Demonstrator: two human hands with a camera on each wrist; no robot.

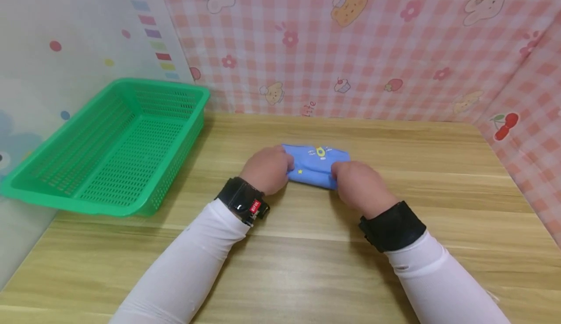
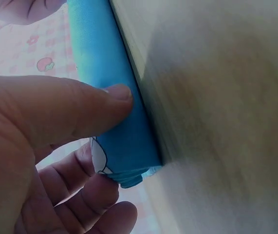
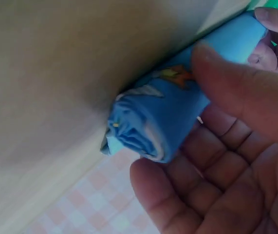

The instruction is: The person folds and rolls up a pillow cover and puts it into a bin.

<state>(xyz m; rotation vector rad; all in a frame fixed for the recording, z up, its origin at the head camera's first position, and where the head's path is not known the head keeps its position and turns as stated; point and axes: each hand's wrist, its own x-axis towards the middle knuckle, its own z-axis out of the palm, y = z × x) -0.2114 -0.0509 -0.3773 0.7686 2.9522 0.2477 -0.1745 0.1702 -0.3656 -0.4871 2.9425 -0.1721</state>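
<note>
A blue printed cloth (image 1: 312, 164) lies on the table, partly rolled up, with yellow and white figures on its top. My left hand (image 1: 268, 169) holds its left end. At the right end, my right hand (image 1: 360, 187) grips it the same way. In the left wrist view, the thumb presses on the near side of the rolled cloth (image 2: 119, 139), with the other fingers curled behind it. The right wrist view shows the spiral layers at the end of the roll (image 3: 136, 126), between thumb and fingers.
A green plastic basket (image 1: 168, 187) with perforated sides stands at the left of the wood-grain table (image 1: 298, 270). Behind the table rises a pink checked wall covering (image 1: 263, 17) with cartoon prints, continuing at the right side.
</note>
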